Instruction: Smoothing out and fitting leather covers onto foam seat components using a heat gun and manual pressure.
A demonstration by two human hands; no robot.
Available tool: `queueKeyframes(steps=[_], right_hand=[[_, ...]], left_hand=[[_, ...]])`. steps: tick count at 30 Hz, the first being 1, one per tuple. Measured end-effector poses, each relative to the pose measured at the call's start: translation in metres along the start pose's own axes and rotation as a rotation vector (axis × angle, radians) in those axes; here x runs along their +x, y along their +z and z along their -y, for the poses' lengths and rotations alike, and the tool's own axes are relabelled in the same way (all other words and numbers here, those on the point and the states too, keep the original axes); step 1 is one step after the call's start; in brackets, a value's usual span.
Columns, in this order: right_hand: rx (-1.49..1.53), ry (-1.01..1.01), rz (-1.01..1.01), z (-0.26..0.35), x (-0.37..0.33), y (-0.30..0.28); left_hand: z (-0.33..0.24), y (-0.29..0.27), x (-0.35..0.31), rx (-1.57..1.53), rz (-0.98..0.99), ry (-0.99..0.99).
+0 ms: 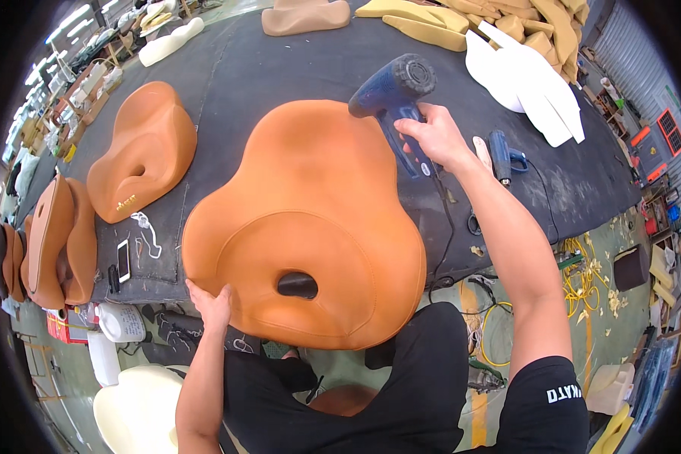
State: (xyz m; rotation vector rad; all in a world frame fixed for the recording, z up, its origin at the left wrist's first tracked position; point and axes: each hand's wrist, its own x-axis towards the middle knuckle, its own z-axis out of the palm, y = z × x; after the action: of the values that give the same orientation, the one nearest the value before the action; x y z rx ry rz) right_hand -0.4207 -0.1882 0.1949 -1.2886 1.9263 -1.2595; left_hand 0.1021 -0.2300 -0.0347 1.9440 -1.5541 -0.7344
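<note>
A large orange-brown seat cushion [310, 174], covered in smooth leather-like material, lies in front of me with its near edge over the table's front. A curved seam and an oval hole mark its near half. My left hand [210, 306] grips its near left edge, thumb on top and the other fingers partly hidden. In my right hand [435, 136], closed round the handle, is a blue heat gun [393, 87]. Its nozzle points left, over the cushion's far right part. A cord hangs down from the handle.
On the dark table [227, 83], a second heat gun [501, 155] lies at right, near white shaped pieces [526, 83]. Yellow foam pieces [424, 30] fill the far side. Another orange cushion [144, 144], a phone [123, 261] and a white cable [151, 234] lie at left.
</note>
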Motion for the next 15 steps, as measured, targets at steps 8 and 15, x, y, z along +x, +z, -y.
queueKeyframes(steps=[8,15], right_hand=[[0.03,-0.016,-0.11,-0.005,-0.039,-0.021],[0.693,0.182,-0.391,-0.069,-0.189,-0.122]], left_hand=[[-0.003,-0.005,-0.002,-0.056,0.007,-0.005],[-0.003,-0.008,-0.003,-0.061,0.035,0.01]])
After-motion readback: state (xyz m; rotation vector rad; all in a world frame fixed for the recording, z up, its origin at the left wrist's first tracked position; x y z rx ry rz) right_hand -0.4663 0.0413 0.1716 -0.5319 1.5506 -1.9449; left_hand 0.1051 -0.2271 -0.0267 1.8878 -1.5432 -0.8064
